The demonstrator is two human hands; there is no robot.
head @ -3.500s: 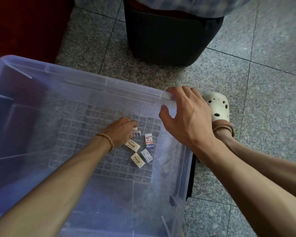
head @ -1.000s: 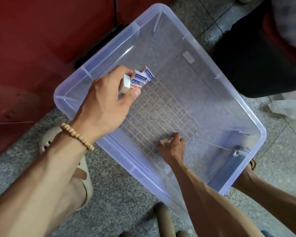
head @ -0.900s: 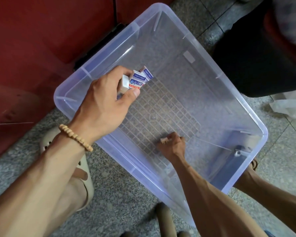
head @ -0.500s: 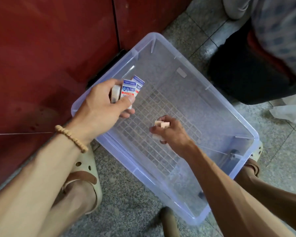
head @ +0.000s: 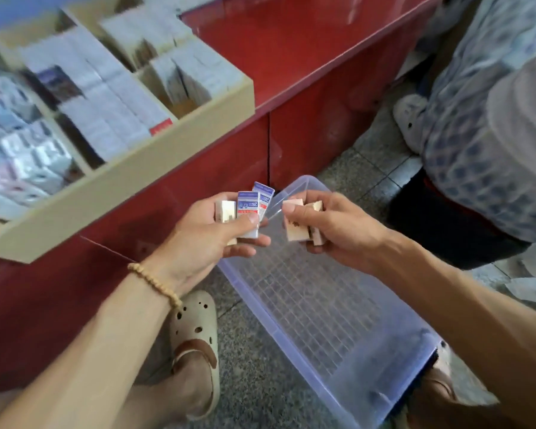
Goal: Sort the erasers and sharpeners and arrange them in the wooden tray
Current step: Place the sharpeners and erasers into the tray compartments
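Printed paper sleeves, blue and white with a slight sheen, wrap the erasers (head: pixel 252 212) gripped in the left hand (head: pixel 211 239), while the matt cream erasers (head: pixel 300 224) pinched in the right hand (head: pixel 338 230) look plain and smooth. The wooden tray (head: pixel 130 178) shows pale, matt, unvarnished-looking walls. It sits on a red counter (head: pixel 307 57) with a glossy, reflective top. The storage bin (head: pixel 322 305) is clear, smooth plastic with a moulded grid base. A wooden bead bracelet (head: pixel 155 284) circles the left wrist. The clog (head: pixel 195 335) is matt cream foam. The floor (head: pixel 254 382) is speckled polished stone.
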